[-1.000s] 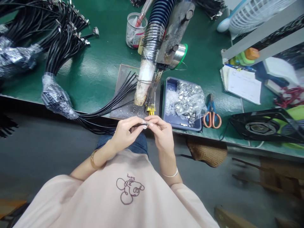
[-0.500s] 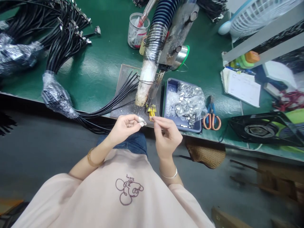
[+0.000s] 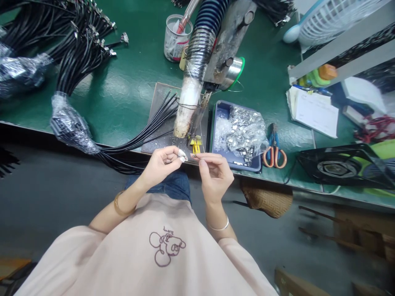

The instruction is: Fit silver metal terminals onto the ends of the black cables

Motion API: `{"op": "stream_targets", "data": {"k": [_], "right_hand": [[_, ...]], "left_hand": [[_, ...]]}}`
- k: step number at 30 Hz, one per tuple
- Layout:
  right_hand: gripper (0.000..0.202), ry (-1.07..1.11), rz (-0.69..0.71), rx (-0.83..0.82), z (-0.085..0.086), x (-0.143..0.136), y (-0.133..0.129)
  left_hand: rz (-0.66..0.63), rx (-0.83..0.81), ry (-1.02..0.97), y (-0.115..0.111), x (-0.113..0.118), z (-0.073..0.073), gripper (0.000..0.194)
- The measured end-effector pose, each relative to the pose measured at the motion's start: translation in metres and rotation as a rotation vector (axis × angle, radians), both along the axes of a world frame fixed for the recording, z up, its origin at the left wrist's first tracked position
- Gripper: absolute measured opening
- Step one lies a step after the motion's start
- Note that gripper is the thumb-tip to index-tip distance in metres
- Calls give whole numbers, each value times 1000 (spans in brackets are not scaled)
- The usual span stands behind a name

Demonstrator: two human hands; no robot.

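glossy plastic-sheathed cables [image 3: 68, 70], crinkled shiny plastic wrap [image 3: 72, 127], matt cloth shirt [image 3: 123, 255]

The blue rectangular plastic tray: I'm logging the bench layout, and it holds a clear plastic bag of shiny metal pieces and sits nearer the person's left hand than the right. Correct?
Not quite: the head view shows the blue tray nearer the right hand than the left hand. It does hold the clear plastic bag.

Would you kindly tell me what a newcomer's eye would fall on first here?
Probably the ribbed hose, slanting down at top centre to a stained white end. Next, perhaps, the black cables gathered in shiny plastic at upper left. Below the hose, the left hand and right hand nearly meet.
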State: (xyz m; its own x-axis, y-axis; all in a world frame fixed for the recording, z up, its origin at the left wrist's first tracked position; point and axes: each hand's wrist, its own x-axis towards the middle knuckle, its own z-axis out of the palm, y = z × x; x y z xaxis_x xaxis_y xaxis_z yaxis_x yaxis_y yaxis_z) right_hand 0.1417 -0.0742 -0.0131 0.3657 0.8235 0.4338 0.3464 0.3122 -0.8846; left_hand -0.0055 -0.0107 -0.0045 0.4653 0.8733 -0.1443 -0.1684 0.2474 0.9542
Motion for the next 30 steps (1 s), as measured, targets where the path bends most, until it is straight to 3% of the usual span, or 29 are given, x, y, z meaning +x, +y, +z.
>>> {"op": "stream_targets", "data": {"k": [5,8,12,21,30], "right_hand": [[10,-163,42,70,-2,2,-1],[14,-127,22,115,-4,2,0],[9,-79,3,46,-5,3,4],[17,-322,36,140,-4,5,11],[20,-430,31,177,-6,6,16]], "left_hand": [[1,-8,-5,1,0,1,24],[23,-14,-6,2,-1,0,27],[40,-12,-26,4,-1,-1,29],[49,-20,-12,8,2,4,27],[104,0,-4,10,5,-4,19]]}}
